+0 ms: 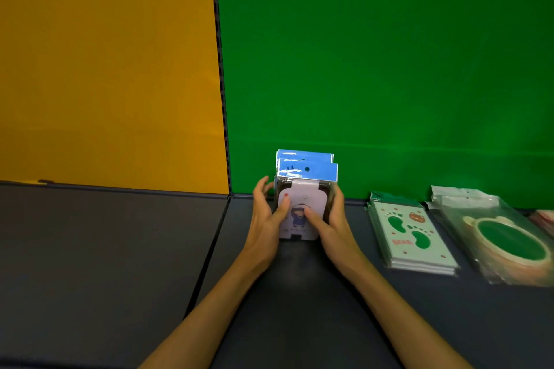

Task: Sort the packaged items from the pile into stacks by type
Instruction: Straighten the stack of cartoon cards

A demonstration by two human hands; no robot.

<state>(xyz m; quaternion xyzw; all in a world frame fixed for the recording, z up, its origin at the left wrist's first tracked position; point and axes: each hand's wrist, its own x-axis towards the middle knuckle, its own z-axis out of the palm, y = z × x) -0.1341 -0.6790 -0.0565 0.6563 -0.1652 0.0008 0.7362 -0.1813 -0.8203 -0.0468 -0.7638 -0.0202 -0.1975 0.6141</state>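
Dark padded table, green backdrop, yellow backdrop

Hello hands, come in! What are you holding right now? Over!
Left hand and right hand both clamped on blue-topped packets, stood upright. Bear-print stack lies flat beside, apart. Nothing in the way.

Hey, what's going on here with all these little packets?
A person is sorting packaged items by type on a dark table. Both hands, left hand and right hand, hold a bundle of blue-topped packs upright, seemingly squaring them up. To the right lie a stack of footprint packs and beside it a stack of clear bags with a green round item inside. More packs at the far right edge are cut off.
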